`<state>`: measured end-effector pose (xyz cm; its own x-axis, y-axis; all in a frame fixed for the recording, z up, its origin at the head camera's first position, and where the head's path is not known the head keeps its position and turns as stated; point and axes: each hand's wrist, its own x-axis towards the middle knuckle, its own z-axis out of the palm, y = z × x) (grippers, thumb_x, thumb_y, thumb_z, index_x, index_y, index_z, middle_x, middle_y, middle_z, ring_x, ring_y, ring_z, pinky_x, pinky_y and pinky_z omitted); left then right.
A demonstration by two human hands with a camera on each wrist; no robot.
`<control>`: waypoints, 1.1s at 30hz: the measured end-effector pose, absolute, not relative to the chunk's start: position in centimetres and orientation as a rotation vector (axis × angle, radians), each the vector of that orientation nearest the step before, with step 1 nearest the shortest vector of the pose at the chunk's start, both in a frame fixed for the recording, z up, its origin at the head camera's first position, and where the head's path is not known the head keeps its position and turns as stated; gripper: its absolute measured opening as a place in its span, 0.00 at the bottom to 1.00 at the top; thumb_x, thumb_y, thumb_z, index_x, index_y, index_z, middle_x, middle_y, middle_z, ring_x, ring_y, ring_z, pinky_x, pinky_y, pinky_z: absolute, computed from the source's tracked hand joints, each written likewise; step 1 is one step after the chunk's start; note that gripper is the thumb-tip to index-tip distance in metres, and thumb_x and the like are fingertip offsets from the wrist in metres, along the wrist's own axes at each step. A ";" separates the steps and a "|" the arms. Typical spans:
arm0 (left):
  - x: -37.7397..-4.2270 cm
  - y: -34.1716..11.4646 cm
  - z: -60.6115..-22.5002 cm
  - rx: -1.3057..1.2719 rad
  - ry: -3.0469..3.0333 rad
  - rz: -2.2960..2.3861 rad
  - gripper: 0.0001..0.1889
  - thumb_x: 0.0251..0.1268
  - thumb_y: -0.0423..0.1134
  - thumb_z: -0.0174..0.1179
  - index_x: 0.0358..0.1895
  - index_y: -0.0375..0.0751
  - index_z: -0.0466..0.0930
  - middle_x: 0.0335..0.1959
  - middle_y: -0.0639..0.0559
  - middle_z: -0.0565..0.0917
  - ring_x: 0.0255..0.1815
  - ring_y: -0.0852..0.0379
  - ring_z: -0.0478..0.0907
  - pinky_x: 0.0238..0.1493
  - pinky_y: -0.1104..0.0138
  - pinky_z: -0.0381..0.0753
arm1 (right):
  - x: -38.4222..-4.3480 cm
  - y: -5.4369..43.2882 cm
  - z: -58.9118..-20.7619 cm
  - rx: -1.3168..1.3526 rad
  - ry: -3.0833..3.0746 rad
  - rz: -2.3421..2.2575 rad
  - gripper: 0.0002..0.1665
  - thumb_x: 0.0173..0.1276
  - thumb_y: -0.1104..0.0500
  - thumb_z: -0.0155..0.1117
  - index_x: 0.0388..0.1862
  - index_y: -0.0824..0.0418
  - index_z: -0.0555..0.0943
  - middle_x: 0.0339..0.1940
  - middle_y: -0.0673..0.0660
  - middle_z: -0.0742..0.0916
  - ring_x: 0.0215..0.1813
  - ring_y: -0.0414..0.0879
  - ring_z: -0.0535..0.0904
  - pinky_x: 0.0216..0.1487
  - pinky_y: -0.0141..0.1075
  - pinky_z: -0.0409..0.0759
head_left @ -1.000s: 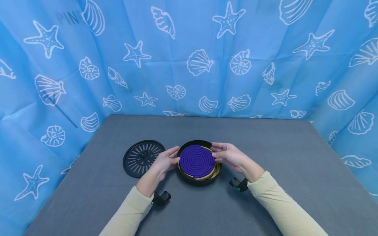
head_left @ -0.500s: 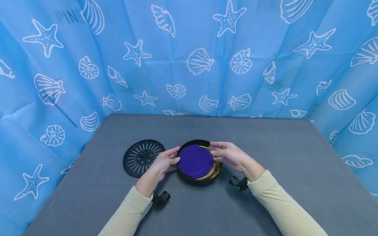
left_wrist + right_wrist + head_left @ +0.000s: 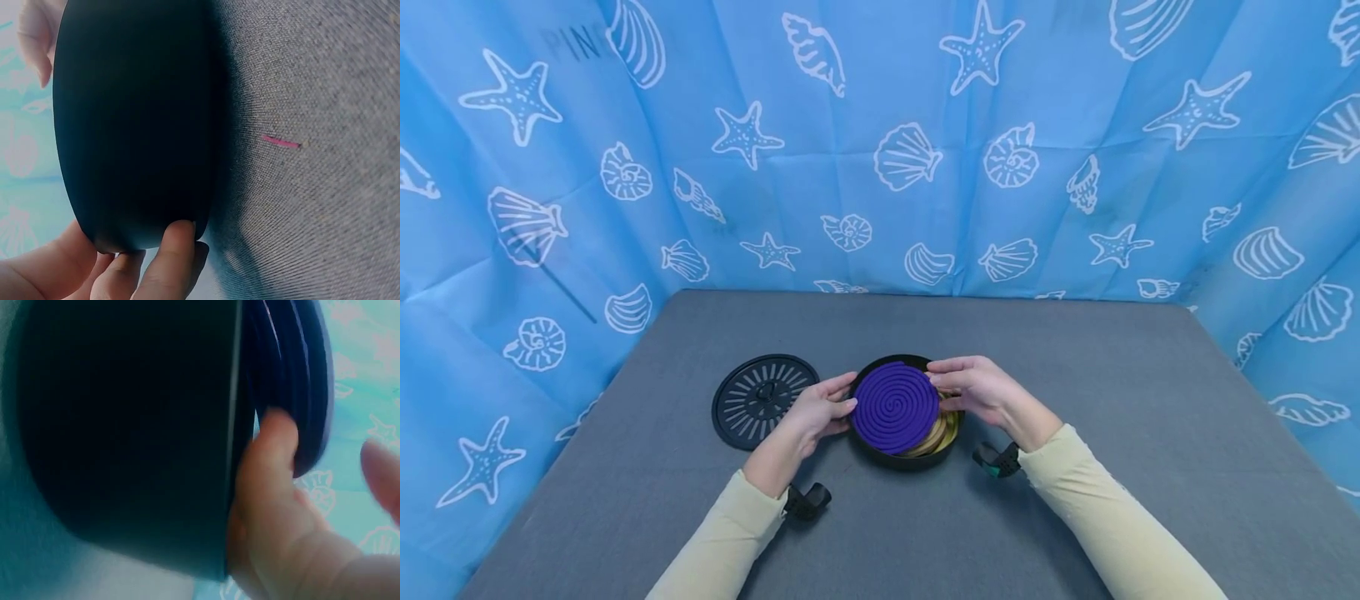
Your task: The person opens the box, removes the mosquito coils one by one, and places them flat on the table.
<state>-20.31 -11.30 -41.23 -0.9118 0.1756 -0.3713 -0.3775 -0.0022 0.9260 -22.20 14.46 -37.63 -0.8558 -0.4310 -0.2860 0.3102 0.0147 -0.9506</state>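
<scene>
Read as a staged tabletop recording setup. Blue curtain (image 3: 955, 208) printed with white starfish and shells walled off the back and both sides, shower-curtain style, fold creases showing. Grey table (image 3: 880, 542) stood inside it, fabric-topped; weave was plain in the left wrist view. Black wrist cameras (image 3: 808, 503) on both arms pointed to instrumented capture. Goods mid-table were household type: purple coiled mat (image 3: 895, 408), black round container (image 3: 902, 463). Curtain hid the room beyond, so home vs lab couldn't be told.
</scene>
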 end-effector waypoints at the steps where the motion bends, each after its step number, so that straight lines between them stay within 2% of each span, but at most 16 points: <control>1: -20.3 -11.3 -41.2 -0.210 1.902 1.970 0.26 0.72 0.26 0.51 0.72 0.41 0.65 0.73 0.40 0.62 0.67 0.45 0.68 0.63 0.48 0.70 | -22.2 14.4 -37.7 -0.126 1.790 -1.885 0.30 0.71 0.69 0.52 0.69 0.81 0.59 0.50 0.58 0.82 0.43 0.40 0.79 0.47 0.39 0.80; 6: -20.3 -11.2 -41.1 -0.210 1.917 1.955 0.26 0.72 0.27 0.51 0.72 0.41 0.65 0.73 0.40 0.63 0.67 0.45 0.68 0.62 0.48 0.71 | -22.3 13.7 -38.0 -0.146 1.791 -1.856 0.32 0.70 0.69 0.53 0.70 0.80 0.58 0.60 0.66 0.77 0.42 0.40 0.80 0.48 0.42 0.81; 13: -20.3 -11.2 -41.1 -0.208 1.936 1.950 0.26 0.72 0.27 0.51 0.71 0.41 0.66 0.72 0.41 0.65 0.65 0.46 0.70 0.60 0.49 0.74 | -22.0 12.8 -38.1 -0.146 1.648 -1.915 0.33 0.70 0.72 0.52 0.71 0.75 0.55 0.48 0.59 0.81 0.40 0.45 0.82 0.37 0.39 0.84; 21: -20.3 -11.3 -41.1 -0.207 1.924 1.959 0.25 0.72 0.27 0.51 0.71 0.41 0.66 0.71 0.41 0.66 0.67 0.45 0.68 0.62 0.48 0.72 | -21.8 13.0 -37.9 -0.143 1.493 -1.953 0.38 0.70 0.76 0.46 0.76 0.71 0.45 0.51 0.61 0.81 0.37 0.45 0.84 0.34 0.35 0.85; 33: -20.2 -11.1 -41.0 -0.226 1.943 1.968 0.26 0.72 0.25 0.49 0.71 0.40 0.66 0.71 0.41 0.66 0.64 0.45 0.71 0.57 0.50 0.76 | -22.4 15.3 -37.2 -0.161 1.461 -2.008 0.39 0.72 0.77 0.42 0.77 0.70 0.42 0.50 0.58 0.83 0.41 0.45 0.85 0.37 0.34 0.85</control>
<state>-20.25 -11.12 -41.00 -0.9206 0.1441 -0.3631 -0.3649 0.0146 0.9309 -22.41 15.32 -37.16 -0.7866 -0.5585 -0.2635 0.4224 -0.1754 -0.8893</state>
